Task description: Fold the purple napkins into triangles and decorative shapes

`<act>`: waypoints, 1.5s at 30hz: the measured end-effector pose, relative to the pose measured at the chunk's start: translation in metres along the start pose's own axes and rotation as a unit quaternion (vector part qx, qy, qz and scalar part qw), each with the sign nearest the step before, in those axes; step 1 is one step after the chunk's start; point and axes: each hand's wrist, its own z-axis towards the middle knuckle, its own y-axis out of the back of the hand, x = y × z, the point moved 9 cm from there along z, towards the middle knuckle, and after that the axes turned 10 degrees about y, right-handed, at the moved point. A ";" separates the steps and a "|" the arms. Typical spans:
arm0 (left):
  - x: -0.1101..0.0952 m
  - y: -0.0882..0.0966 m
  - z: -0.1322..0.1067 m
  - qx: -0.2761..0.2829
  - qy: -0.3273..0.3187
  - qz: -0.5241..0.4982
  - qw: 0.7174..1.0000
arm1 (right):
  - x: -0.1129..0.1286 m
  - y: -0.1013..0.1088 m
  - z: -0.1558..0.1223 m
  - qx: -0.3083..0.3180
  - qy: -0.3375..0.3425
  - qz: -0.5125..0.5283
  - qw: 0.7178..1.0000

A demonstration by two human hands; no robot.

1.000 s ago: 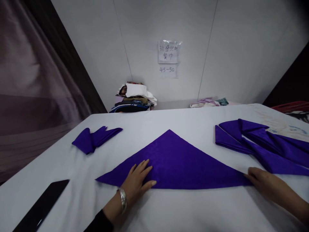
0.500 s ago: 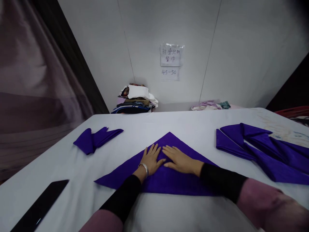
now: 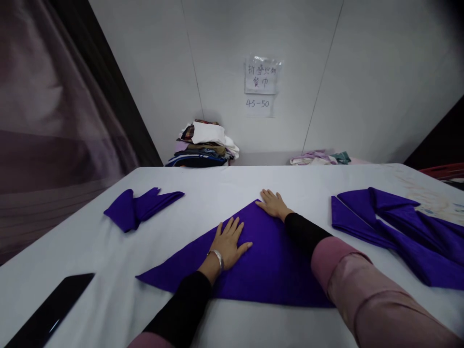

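A purple cloth napkin (image 3: pixel 268 261) lies flat in front of me as a triangle, its point facing the wall and its long edge towards me. Flat on the left half of it rests my left hand (image 3: pixel 229 243), fingers spread, a silver bracelet at the wrist. My right hand (image 3: pixel 272 204) lies at the far point of the triangle, palm down, fingers stretched out past the cloth's edge. My right forearm hides part of the napkin's right side.
A folded purple cloth (image 3: pixel 136 208) lies to the left, with a black flat slab (image 3: pixel 50 309) nearer me. More purple cloths (image 3: pixel 391 227) lie at right on the white-covered table (image 3: pixel 232 181). Stacked clothes (image 3: pixel 205 145) and a handwritten sign (image 3: pixel 261 77) are at the wall.
My right hand has moved from the middle of the napkin away from me to its far point. My left hand stays about where it was. The view has shifted slightly.
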 end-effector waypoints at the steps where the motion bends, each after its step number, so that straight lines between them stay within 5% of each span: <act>1: 0.000 0.000 0.000 -0.002 -0.001 -0.001 1.000 | 0.000 0.002 -0.001 0.004 -0.003 0.003 1.000; 6: 0.000 0.000 0.001 -0.013 -0.006 0.000 1.000 | 0.029 0.003 -0.029 0.009 -0.006 0.003 1.000; 11: 0.001 -0.002 0.001 -0.012 -0.008 0.011 1.000 | 0.103 -0.021 -0.077 0.015 0.203 -0.027 0.979; 18: 0.000 0.000 0.002 -0.011 -0.002 0.019 1.000 | 0.021 0.017 -0.080 -0.010 0.014 -0.038 0.999; 21: 0.000 0.000 0.003 -0.016 -0.005 0.022 1.000 | 0.030 0.019 -0.098 -0.022 0.029 -0.042 0.998; 26: 0.001 0.000 0.004 -0.022 -0.005 0.024 0.999 | 0.067 -0.001 -0.152 -0.018 0.131 0.011 0.991; 34: -0.001 0.001 0.003 -0.009 -0.001 0.018 1.000 | -0.025 0.025 -0.246 -0.035 -0.029 -0.030 0.999; 40: 0.000 0.002 0.003 0.025 0.008 -0.004 1.000 | -0.057 0.036 -0.349 -0.097 -0.093 -0.072 0.988; 45: -0.023 0.009 -0.001 0.029 0.031 -0.039 0.998 | -0.077 0.038 -0.385 -0.126 -0.159 -0.036 0.979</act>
